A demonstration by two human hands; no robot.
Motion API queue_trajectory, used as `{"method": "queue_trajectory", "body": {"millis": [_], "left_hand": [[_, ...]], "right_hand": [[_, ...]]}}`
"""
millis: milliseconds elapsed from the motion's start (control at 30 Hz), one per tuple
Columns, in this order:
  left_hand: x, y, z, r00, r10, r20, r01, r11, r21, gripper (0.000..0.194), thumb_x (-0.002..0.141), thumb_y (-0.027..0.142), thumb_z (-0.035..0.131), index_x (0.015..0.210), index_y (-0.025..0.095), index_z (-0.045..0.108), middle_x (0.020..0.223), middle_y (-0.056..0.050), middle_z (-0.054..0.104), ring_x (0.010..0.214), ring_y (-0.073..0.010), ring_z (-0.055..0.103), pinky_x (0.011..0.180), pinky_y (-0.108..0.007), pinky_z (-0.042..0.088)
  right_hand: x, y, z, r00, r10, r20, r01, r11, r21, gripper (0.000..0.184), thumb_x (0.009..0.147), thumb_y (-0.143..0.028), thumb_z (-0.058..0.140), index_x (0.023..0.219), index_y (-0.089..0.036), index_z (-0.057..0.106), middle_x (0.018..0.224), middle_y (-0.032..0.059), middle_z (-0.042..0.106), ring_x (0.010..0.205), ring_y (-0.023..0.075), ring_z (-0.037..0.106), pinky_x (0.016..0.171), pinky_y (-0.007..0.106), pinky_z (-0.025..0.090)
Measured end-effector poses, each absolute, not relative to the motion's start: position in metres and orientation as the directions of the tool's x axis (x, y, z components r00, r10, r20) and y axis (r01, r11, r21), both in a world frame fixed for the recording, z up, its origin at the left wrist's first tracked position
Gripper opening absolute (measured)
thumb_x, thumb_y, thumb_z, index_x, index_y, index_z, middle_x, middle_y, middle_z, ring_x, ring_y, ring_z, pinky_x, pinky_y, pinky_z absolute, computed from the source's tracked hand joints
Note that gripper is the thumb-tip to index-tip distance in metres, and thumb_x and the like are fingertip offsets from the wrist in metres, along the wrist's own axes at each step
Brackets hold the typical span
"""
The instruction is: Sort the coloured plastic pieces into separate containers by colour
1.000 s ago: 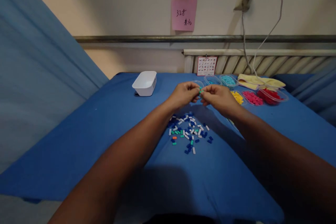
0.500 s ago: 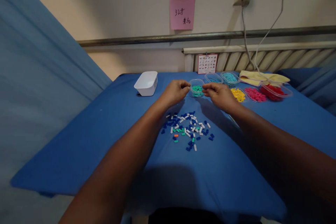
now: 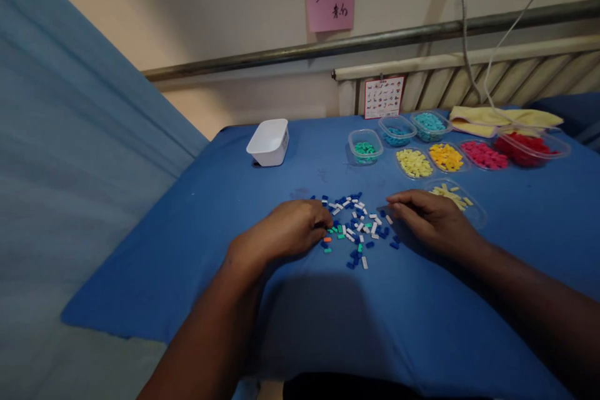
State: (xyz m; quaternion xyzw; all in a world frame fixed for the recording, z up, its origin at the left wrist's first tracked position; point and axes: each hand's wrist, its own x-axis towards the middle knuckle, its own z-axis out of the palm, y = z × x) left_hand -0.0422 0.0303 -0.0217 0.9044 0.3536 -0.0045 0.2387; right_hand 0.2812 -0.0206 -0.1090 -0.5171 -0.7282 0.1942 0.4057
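Note:
A loose pile of small blue, white and green plastic building bricks (image 3: 360, 226) lies on the blue cloth in front of me. My left hand (image 3: 290, 228) rests at the pile's left edge, fingers curled down among the bricks; what its fingertips pinch is hidden. Just by them lie green bricks (image 3: 340, 236) and a single orange brick (image 3: 327, 239). On the pile's right side, my right hand (image 3: 429, 219) hovers low with fingers stretched and thumb slightly apart, nothing seen in it. Behind the pile stands a clear tub (image 3: 365, 135) with green bricks inside.
A white bin (image 3: 268, 142) stands at back left. Clear tubs of blue (image 3: 397, 131), turquoise (image 3: 429, 122), yellow (image 3: 414, 163), orange-yellow (image 3: 445, 157), pink (image 3: 484, 155) and red pieces (image 3: 529, 147) line the back right. A cream-piece tray (image 3: 478, 215) sits beside my right hand. A yellow cloth (image 3: 506, 119) lies behind.
Both hands have come back from the green tub towards me, the left to the pile's left edge and the right to its right side. The view has shifted and tilted slightly.

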Motion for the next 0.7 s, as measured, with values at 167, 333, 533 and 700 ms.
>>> {"method": "queue_trajectory", "body": {"millis": [167, 333, 533, 700], "left_hand": [[-0.036, 0.025, -0.025, 0.780, 0.602, -0.171, 0.622, -0.719, 0.310, 0.014, 0.106, 0.022, 0.064, 0.110, 0.021, 0.078, 0.112, -0.006, 0.075, 0.098, -0.0210, 0.069, 0.084, -0.033, 0.049], [-0.027, 0.024, -0.028, 0.819, 0.553, -0.154, 0.574, -0.780, 0.251, 0.016, 0.107, 0.019, 0.059, 0.106, 0.019, 0.074, 0.108, -0.007, 0.072, 0.096, -0.0209, 0.067, 0.083, -0.033, 0.048], [-0.019, 0.023, -0.026, 0.844, 0.517, -0.146, 0.537, -0.800, 0.268, 0.014, 0.108, 0.020, 0.059, 0.110, 0.020, 0.073, 0.109, -0.008, 0.071, 0.097, -0.0212, 0.067, 0.083, -0.032, 0.049], [-0.014, 0.023, -0.027, 0.860, 0.491, -0.135, 0.507, -0.798, 0.326, 0.021, 0.105, 0.013, 0.054, 0.109, 0.020, 0.073, 0.110, -0.008, 0.072, 0.096, -0.0209, 0.068, 0.085, -0.032, 0.051]], "right_hand": [[0.279, -0.019, -0.107, -0.214, 0.902, 0.374, 0.602, 0.424, -0.677, 0.021, 0.107, -0.033, 0.062, 0.114, -0.026, 0.081, 0.103, 0.0045, 0.084, 0.091, 0.0229, 0.080, 0.082, 0.036, 0.062], [0.281, -0.019, -0.105, -0.227, 0.898, 0.376, 0.598, 0.433, -0.674, 0.020, 0.107, -0.030, 0.062, 0.114, -0.026, 0.080, 0.103, 0.0045, 0.084, 0.090, 0.0222, 0.079, 0.081, 0.035, 0.062], [0.282, -0.018, -0.105, -0.239, 0.897, 0.372, 0.592, 0.438, -0.676, 0.020, 0.106, -0.028, 0.062, 0.114, -0.025, 0.080, 0.104, 0.0047, 0.084, 0.091, 0.0223, 0.080, 0.082, 0.036, 0.062], [0.281, -0.018, -0.104, -0.252, 0.892, 0.376, 0.602, 0.448, -0.661, 0.020, 0.105, -0.026, 0.062, 0.114, -0.025, 0.080, 0.105, 0.0041, 0.084, 0.092, 0.0222, 0.080, 0.083, 0.035, 0.062]]}}
